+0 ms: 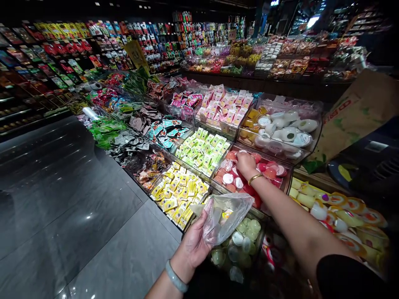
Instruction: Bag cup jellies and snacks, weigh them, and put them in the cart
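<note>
My left hand [197, 238], with a pale bangle at the wrist, is closed on a clear plastic bag [229, 218]. A few small packets show through the bag, and its mouth is spread. My right hand [246, 165], wearing a gold bracelet, reaches into a clear bin of red and pink jelly cups [228, 178]. Its fingers curl down among the cups; whatever they grip is hidden. Below the bag lie pale green jelly cups [237, 238]. Yellow packets [177, 193] fill the bin to the left, with light green packets [202, 150] behind them.
White bottle-shaped packs [288, 128] and pink packets [224, 106] lie in the bins farther back. A brown paper bag [349, 112] stands at the right. Yellow-wrapped cups [339, 220] lie beneath my right arm. Grey tiled floor [77, 199] spreads at the left, before stocked shelves [68, 50].
</note>
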{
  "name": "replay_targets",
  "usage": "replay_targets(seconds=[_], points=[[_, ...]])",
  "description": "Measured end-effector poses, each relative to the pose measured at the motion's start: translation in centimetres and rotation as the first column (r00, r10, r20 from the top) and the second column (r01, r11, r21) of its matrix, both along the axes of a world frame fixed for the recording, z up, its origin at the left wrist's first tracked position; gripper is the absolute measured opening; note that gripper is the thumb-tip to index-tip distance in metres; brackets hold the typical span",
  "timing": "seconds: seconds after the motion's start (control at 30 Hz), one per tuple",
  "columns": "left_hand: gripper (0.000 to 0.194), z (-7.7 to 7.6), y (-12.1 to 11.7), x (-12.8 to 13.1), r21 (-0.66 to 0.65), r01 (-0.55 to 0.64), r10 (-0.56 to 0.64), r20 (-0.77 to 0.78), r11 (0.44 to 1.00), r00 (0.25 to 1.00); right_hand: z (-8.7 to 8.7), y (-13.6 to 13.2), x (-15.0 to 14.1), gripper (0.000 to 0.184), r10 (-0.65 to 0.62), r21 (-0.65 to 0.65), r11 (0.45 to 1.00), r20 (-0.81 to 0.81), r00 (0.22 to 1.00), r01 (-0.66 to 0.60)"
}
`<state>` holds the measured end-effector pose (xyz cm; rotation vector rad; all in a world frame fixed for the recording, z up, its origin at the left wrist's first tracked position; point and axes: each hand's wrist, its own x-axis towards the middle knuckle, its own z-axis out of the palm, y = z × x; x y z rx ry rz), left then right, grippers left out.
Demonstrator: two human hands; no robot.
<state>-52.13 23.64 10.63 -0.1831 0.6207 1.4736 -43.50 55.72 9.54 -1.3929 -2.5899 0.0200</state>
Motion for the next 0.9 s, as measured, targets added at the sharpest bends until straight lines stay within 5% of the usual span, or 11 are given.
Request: replay_targets(seconds=[0.23, 0.4, 0.5, 0.57, 0.7, 0.8, 0.9], points=[[0.054, 0.1, 0.5, -0.1, -0.033, -0.036, 0.035, -0.025, 0.999, 0.999, 0.0, 0.8, 1.1, 0.027, 0.068, 0.025, 0.997, -0.03, 0.997, -0.068], [0.05, 0.1, 0.9, -0.1, -0.028, -0.039, 0.039, -0.008, 0.999, 0.999, 2.1, 0.4, 2.7, 0.026, 0.05, 0.041, 0.998, -0.227, 0.973, -0.041], [0.052, 0.2, 1.2, -0.2, -0.013, -0.031, 0.031, -0.002, 0.999, 1.0, 4.1, -2.5, 4.7, 0.016, 0.226, 0.025, 0.966, -0.563, 0.795, -0.257], [0.053, 0.2, 1.4, -0.3, 0.008, -0.018, 0.018, 0.001, 1.0, 1.0, 5.0, -5.6, 6.1, 0.014, 0.317, -0.024, 0.891, -0.684, 0.657, -0.454], [0.055, 0.5, 2.0, -0.4, 0.046, -0.012, 0.012, -0.015, 0.999, 1.0, 4.0, -12.4, 7.6, 0.017, 0.477, -0.176, 0.73, -0.561, 0.677, -0.66], [0.057, 0.7, 2.3, -0.2, 0.076, 0.005, -0.004, -0.016, 0.997, 1.0, 2.0, -15.2, 7.4, 0.015, 0.557, -0.213, 0.735, -0.353, 0.752, -0.644], [0.057, 0.8, 2.3, -0.1, 0.072, 0.024, -0.022, -0.022, 0.997, 1.0, 1.0, -14.7, 7.1, 0.015, 0.521, -0.195, 0.771, -0.354, 0.776, -0.607]])
